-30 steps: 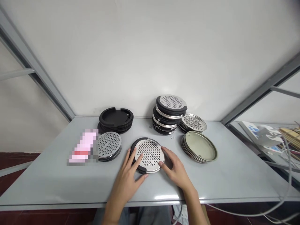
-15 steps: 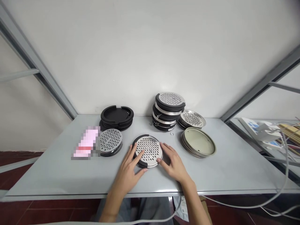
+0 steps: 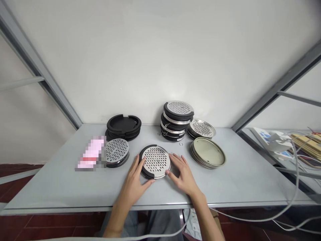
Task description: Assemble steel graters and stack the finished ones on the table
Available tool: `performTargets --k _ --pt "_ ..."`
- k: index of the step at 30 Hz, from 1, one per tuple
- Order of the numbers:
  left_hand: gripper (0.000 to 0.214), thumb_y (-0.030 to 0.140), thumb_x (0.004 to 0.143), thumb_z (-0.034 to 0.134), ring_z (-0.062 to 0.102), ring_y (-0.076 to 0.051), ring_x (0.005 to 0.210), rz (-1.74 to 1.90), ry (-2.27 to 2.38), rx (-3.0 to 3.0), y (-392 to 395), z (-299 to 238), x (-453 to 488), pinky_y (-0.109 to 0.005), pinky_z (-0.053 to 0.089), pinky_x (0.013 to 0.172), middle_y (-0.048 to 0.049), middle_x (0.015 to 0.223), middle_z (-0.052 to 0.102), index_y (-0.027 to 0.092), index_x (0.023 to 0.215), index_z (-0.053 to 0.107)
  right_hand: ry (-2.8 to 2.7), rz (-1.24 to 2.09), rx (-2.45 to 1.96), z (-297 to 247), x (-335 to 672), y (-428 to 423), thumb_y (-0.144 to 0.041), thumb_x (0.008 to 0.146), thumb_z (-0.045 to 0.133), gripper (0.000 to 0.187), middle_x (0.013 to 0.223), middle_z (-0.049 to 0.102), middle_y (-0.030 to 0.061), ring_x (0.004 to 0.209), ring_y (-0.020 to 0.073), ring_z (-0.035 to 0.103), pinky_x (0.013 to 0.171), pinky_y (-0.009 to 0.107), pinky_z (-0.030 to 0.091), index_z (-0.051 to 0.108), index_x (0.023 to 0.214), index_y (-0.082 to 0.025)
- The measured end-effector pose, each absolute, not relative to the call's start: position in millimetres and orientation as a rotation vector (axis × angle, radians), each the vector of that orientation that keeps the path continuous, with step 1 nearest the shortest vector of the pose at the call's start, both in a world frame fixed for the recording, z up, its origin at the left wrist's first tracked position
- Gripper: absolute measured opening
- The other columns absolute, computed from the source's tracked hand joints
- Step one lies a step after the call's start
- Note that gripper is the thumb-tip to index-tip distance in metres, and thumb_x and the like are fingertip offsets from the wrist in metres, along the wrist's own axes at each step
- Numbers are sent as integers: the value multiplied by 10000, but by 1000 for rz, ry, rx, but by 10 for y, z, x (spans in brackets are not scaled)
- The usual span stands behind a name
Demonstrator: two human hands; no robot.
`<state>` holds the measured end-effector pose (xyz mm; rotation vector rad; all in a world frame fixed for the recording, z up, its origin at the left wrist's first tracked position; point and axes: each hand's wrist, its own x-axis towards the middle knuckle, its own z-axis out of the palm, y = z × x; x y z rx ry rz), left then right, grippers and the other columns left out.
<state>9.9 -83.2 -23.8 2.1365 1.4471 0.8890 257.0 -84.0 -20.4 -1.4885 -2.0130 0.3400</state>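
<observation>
Round silver perforated metal grater plate with a black crescent rim round its left side (image 3: pixel 155 161) lies flat at mid-width of the grey table (image 3: pixel 62 190), a bit back from the front edge, holes up.

Left hand (image 3: pixel 133 182): on its black rim, fingers spread wide along the left side, thumb stretched out by the front. Right hand (image 3: pixel 184 175): at its bare metal edge on the right, fingers and thumb wide apart. Plate sits between the two hands; can't tell if either one is actually clamping.

Around it:
- Stack of round black trays with notched rims (image 3: pixel 124 124): rear edge, toward rear left corner.
- Stack of round grey metal discs with triangular holes (image 3: pixel 117 150): just in front of those trays.
- Pink blurred-out item (image 3: pixel 92 150): beside the discs, left edge side.
- Tall stack of silver-and-black round grater units (image 3: pixel 179 117): rear edge, right of centre, wire loops sticking out left.
- Small metal ring (image 3: pixel 181 144): just in front of it.
- Stack of round shiny silver grater dishes (image 3: pixel 201 129): toward rear right corner.
- Stack of round olive-green dishes (image 3: pixel 209 151): in front of those, near the right hand.
</observation>
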Motion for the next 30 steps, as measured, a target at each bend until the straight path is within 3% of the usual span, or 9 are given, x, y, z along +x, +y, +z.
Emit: performTargets --k 11,15,19,30 --pt "809 363 793 695 247 -302 1430 897 1442 2138 -852 -161 115 -468 316 1132 -108 1568 221 268 1480 277 -2063 356 -1444 -229 2564 -828 -579 776 632 833 1473 405 150 1359 319 383 1138 571 248 363 1453 -175" --pt "739 407 881 579 232 -282 1438 915 1464 2093 -836 -141 140 -467 289 1147 -116 1570 217 233 1502 217 -2006 322 -1503 -261 2555 -813 -652 699 673 964 1473 398 173 1372 341 351 1126 553 291 358 1450 -136" --pt "626 374 955 452 239 -255 1437 935 1467 2088 -807 -160 157 -470 257 1161 -121 1554 264 211 1508 209 -2015 335 -1503 -268 2556 -804 -665 701 666 933 1450 436 162 1365 350 357 1115 548 310 408 1425 -136" --pt "516 389 945 460 278 -281 1420 892 1477 2135 -801 -183 134 -470 310 1129 -88 1557 249 288 1445 384 -2035 339 -1479 -241 2535 -808 -648 729 648 915 1476 400 154 1355 339 379 1119 535 308 376 1450 -154"
